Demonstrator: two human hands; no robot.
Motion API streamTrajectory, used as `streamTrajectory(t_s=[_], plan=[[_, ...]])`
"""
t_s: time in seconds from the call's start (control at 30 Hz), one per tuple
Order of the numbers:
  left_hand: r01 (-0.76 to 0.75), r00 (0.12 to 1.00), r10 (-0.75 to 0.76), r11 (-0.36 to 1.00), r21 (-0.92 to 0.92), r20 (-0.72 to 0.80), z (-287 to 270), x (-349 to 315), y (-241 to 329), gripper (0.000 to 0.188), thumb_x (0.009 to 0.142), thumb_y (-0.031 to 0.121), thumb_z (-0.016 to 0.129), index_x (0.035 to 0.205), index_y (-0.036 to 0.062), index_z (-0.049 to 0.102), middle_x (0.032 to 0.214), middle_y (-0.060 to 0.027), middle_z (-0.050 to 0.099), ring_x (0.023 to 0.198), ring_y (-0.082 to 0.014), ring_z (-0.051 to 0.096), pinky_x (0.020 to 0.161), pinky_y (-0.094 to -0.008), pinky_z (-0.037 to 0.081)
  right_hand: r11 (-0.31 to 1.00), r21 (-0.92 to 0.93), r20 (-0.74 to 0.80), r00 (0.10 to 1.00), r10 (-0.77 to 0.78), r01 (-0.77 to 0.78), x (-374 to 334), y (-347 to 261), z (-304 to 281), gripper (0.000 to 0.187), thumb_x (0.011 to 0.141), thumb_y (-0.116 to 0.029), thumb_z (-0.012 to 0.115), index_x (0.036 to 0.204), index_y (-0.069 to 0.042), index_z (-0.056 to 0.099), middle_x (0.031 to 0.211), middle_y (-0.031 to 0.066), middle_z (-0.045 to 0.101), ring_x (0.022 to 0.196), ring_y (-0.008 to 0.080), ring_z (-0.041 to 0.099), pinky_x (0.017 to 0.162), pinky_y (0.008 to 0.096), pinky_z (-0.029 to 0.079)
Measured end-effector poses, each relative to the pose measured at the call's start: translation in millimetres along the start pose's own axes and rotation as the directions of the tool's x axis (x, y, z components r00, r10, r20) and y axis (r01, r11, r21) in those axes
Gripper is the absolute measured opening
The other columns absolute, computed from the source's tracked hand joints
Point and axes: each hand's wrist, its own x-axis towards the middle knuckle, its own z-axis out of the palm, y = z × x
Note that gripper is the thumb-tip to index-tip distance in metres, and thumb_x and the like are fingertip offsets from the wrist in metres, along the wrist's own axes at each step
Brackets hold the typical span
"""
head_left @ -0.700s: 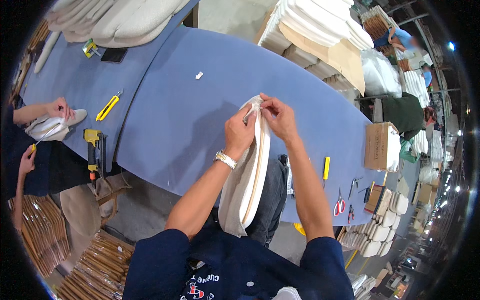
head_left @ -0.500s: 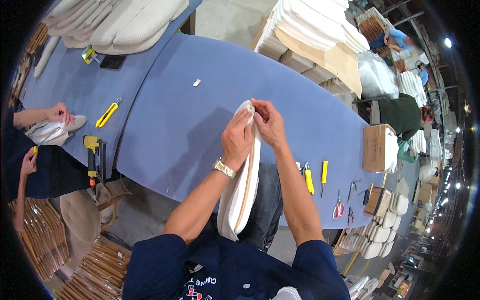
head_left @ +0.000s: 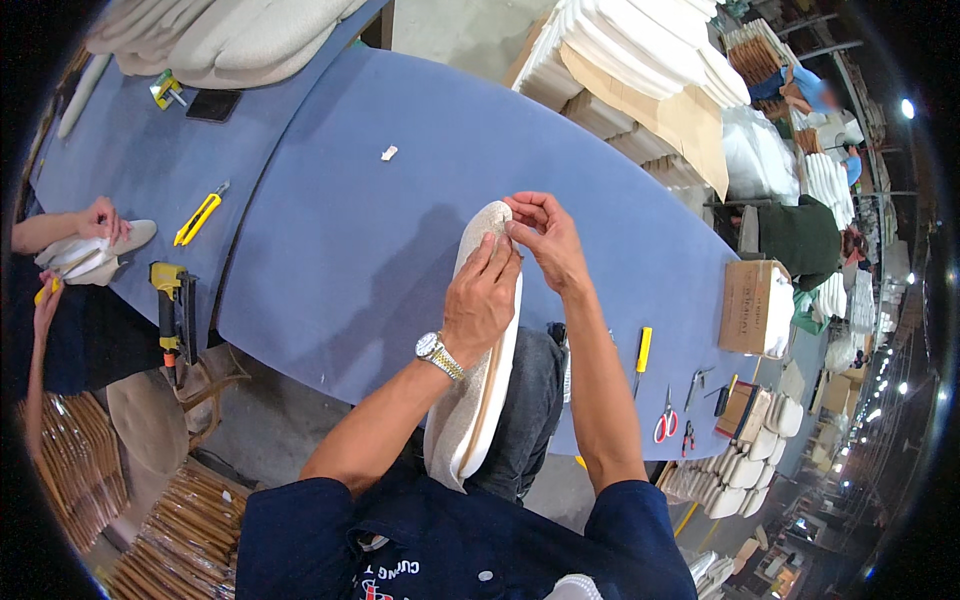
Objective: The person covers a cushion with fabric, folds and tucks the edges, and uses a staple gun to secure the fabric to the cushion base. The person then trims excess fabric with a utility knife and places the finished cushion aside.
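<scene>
A long padded seat cushion (head_left: 447,420) stands on edge between my lap and the table, tilted. It has beige-grey fabric on its left face, a brown strip along its edge and white material on the right. My left hand (head_left: 482,300), with a watch (head_left: 438,354) at the wrist, holds the cushion, its fingers close together on the fabric near the far end. At that tip my right hand (head_left: 548,240) pinches the fabric edge between thumb and index finger, its other fingers curled. The palm side of my left hand is hidden.
On the blue table (head_left: 330,210) lie a white scrap (head_left: 389,153), a yellow cutter (head_left: 202,215), a nail gun (head_left: 174,310), a yellow-handled screwdriver (head_left: 643,350) and red-handled scissors (head_left: 666,420). A co-worker's hand (head_left: 103,220) works on another cushion at left. A carton (head_left: 745,305) stands at right.
The cushion has turned, so more of its fabric face shows. My left hand has slid back toward me from the tip; my right hand stays there. A yellow-handled tool is now behind my right forearm.
</scene>
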Motion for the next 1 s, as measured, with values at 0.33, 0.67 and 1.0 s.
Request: streamTrajectory(t_s=[0.33, 0.67, 1.0], plan=[[-0.001, 1.0, -0.001, 0.997, -0.074, -0.029, 2, 0, -3, 0.026, 0.09, 0.004, 0.062, 0.113, -0.005, 0.071, 0.121, -0.0217, 0.07, 0.125, -0.0431, 0.06, 0.105, -0.0477, 0.052, 0.996, -0.02, -0.019, 0.996, 0.083, -0.083, 12, -5, 4, 0.051, 0.081, 0.008, 0.072, 0.127, -0.001, 0.052, 0.125, 0.0122, 0.063, 0.116, 0.0204, 0.058, 0.101, 0.0351, 0.051], [0.015, 1.0, -0.016, 0.999, -0.044, -0.017, 1, -2, -1, 0.028, 0.092, 0.008, 0.063, 0.115, -0.0048, 0.07, 0.123, -0.0216, 0.069, 0.132, -0.0441, 0.054, 0.108, -0.0489, 0.049, 0.987, -0.017, -0.073, 0.985, 0.159, -0.16, 17, -8, 19, 0.048, 0.078, 0.009, 0.066, 0.122, -0.002, 0.053, 0.115, 0.0088, 0.061, 0.108, 0.0188, 0.058, 0.094, 0.0319, 0.051], [0.457, 0.885, -0.394, 0.637, -0.621, 0.247, -11, 10, -35, 0.029, 0.099, 0.019, 0.064, 0.124, 0.0045, 0.071, 0.108, -0.0079, 0.074, 0.104, -0.0196, 0.067, 0.086, -0.032, 0.054, 0.996, 0.088, -0.129, 0.991, 0.036, -0.025, 4, 23, 17, 0.039, 0.086, 0.001, 0.063, 0.125, 0.0, 0.056, 0.114, 0.0075, 0.064, 0.104, 0.0151, 0.061, 0.091, 0.0299, 0.052]])
